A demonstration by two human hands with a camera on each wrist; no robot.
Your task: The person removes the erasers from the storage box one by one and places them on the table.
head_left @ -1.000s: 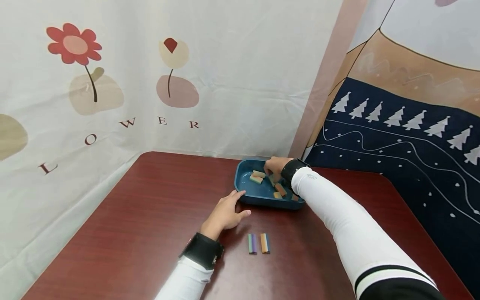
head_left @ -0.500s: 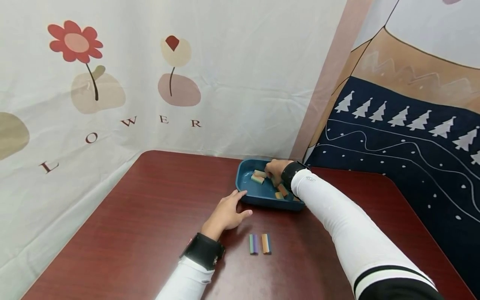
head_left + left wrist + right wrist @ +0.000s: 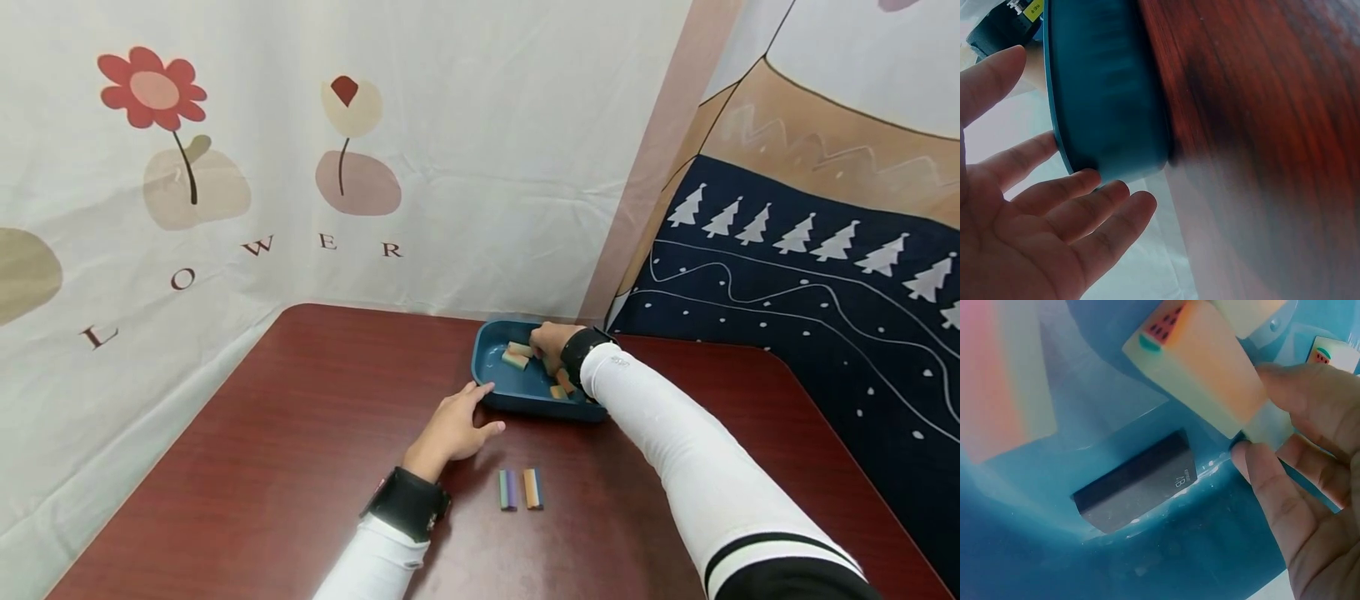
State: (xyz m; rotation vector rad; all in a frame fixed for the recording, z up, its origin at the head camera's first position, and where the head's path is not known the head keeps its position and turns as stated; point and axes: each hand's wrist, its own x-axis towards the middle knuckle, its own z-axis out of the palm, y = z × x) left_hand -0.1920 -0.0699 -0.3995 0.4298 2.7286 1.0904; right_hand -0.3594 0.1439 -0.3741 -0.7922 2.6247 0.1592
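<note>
A blue plastic bin [image 3: 536,406] stands at the far side of the table with several small erasers in it. Straight fingers of my left hand [image 3: 453,425] touch the bin's near left corner. My right hand [image 3: 553,340] reaches inside from the right. In the right wrist view its curled fingertips pinch the end of a pale orange-and-green eraser [image 3: 1210,369] with a watermelon print; the contact is partly hidden. Below that lies a black eraser [image 3: 1138,481] marked 4B. On the table nearer me, a green-and-purple eraser [image 3: 507,490] and an orange-white-blue eraser [image 3: 533,489] lie side by side.
The dark red wooden table [image 3: 300,433] carries the bin near its back edge. Behind it hangs a white flower-print cloth [image 3: 480,167]. A navy cloth with tree prints [image 3: 795,292] hangs at the right.
My right hand has sunk slightly onto the erasers in the bin and now covers a greenish one seen before. My left hand stays at the bin's corner.
</note>
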